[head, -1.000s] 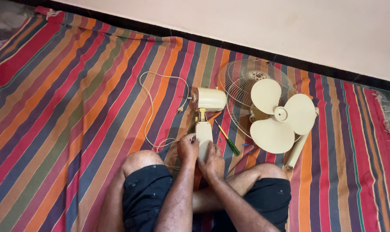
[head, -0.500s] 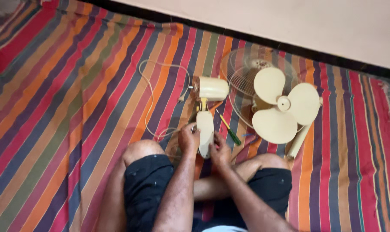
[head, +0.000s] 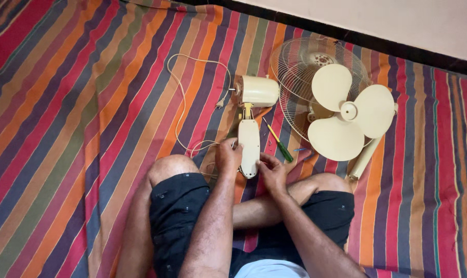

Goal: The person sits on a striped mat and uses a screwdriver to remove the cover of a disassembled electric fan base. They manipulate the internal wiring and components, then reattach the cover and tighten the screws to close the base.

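A cream fan neck housing (head: 249, 145) is held at centre frame, above crossed legs on a striped mat (head: 63, 128). It is gripped on its left edge by the left hand (head: 228, 156) and at its lower end by the right hand (head: 272, 172). Its motor casing (head: 259, 91) lies above; a fan blade (head: 347, 119), wire guard (head: 295, 72) and green-handled screwdriver (head: 279, 142) lie to the right.

Cream fan body (head: 250, 139), cream three-blade propeller (head: 347, 117) and cream cord (head: 184, 110) are lying on a mat (head: 79, 103) striped red, orange, green and purple; green-handled screwdriver (head: 282, 149); black shorts (head: 179, 216).
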